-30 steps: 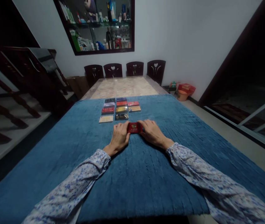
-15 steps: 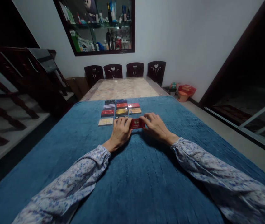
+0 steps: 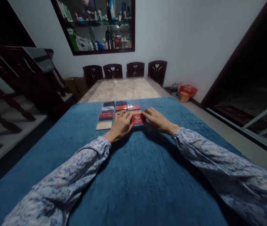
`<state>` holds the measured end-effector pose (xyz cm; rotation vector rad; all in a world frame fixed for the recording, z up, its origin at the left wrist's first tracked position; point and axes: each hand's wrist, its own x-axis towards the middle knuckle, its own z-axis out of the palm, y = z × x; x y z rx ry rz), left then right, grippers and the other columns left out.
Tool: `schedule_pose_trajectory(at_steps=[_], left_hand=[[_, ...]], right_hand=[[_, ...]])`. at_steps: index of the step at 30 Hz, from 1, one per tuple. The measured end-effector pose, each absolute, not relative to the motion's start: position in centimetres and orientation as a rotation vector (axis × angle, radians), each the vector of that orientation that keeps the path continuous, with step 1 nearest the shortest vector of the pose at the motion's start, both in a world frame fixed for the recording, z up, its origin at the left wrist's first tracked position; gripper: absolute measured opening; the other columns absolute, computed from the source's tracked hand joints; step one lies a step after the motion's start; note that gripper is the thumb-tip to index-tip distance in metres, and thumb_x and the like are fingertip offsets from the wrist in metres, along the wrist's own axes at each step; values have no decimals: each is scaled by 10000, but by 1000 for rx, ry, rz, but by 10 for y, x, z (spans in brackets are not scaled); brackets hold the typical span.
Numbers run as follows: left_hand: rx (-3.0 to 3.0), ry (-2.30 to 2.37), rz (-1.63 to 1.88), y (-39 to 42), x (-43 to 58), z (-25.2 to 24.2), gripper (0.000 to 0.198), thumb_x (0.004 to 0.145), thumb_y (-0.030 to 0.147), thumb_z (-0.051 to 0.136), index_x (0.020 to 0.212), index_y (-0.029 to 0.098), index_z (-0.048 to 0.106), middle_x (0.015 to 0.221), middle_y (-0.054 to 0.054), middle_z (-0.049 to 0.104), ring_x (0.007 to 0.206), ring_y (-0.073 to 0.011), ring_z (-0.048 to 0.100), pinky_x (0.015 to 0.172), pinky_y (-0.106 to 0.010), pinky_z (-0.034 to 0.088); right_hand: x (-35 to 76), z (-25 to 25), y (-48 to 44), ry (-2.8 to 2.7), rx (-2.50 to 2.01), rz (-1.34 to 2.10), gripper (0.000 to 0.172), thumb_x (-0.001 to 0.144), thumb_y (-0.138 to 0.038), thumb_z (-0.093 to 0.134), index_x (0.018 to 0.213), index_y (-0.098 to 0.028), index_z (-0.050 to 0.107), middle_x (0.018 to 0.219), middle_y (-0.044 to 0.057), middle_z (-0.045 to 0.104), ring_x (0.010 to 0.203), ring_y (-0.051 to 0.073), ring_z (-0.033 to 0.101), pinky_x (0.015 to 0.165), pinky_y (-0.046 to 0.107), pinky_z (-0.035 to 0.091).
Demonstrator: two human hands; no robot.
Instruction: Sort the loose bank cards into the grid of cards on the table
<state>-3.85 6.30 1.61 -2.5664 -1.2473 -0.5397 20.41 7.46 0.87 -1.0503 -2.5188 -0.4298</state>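
Note:
Between my two hands is a small flat red pack [image 3: 137, 119] with a round gold picture and pale print on its face. My left hand [image 3: 122, 121] grips its left edge between thumb and fingers. From the other side, my right hand [image 3: 155, 120] pinches the right edge. Just past the hands lie similar packs in rows: a cream one [image 3: 104, 126], a red one [image 3: 106, 115] and a pale one [image 3: 108, 109] on the left, and a red one [image 3: 134, 107] behind the held pack. My left hand hides part of the middle row.
A blue cloth [image 3: 147, 175] covers the near part of the table, with bare stone-patterned tabletop [image 3: 126, 88] beyond. Several dark chairs [image 3: 157, 71] stand at the far end. A stair railing [image 3: 8, 103] is at left, an orange bucket [image 3: 183, 97] on the floor at right.
Both hands have shifted slightly away from me with the red pack, which now covers the yellowish pack behind it more. Its gold picture shows more plainly.

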Motion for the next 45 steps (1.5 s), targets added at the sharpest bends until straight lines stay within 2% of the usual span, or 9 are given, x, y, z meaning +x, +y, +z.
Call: schedule_pose_trajectory(at_steps=[5,11,18,29,33,41,45], left_hand=[[-2604,-1272,-510,83,-33,24,449,904,288,640,1333,169,586,1370,-184,593,1300,-385,458,1050,-549,365],[-2621,-1319,-463,108,-29,33,400,912,302,645,1286,167,604,1331,-168,609,1316,-379,430,1032,-534,380],[-2627,-1369,-418,140,-25,34,347,902,295,641,1234,192,643,1299,-150,625,1278,-364,443,1000,-524,395],[-2646,-1420,-370,187,-18,29,274,888,289,656,1148,205,678,1232,-136,662,1257,-362,449,979,-510,375],[-2657,-1449,-359,200,-16,27,261,842,254,695,1098,203,692,1232,-142,667,1269,-368,438,992,-517,363],[-2665,-1499,-296,219,-13,21,217,814,204,656,1021,200,719,1203,-140,709,1264,-380,425,1005,-558,342],[-2666,-1531,-190,224,-13,20,241,831,241,638,1056,199,712,1238,-141,705,1298,-374,406,1010,-543,344]], right_hand=[[208,13,99,-2525,-1061,-364,427,892,-216,633,1314,-178,589,1203,166,604,1015,292,500,908,449,480],[209,18,125,-2526,-1091,-353,352,906,-198,619,1256,-164,625,1211,165,613,994,277,500,912,424,469],[210,19,156,-2516,-1109,-287,167,912,-178,603,1053,-181,692,1106,136,638,954,256,513,892,392,469],[211,10,212,-2533,-1176,-194,192,860,-126,621,1021,-172,715,1046,116,667,982,241,603,918,367,485],[209,5,225,-2527,-1229,-173,226,845,-136,646,1054,-154,728,1074,124,680,981,233,630,902,332,491],[198,0,239,-2523,-1394,-121,211,849,-147,691,1051,-135,752,1111,140,712,971,213,663,856,270,484],[194,-1,240,-2535,-1489,-78,245,861,-138,667,1092,-144,749,1152,132,716,992,202,672,875,250,475]])
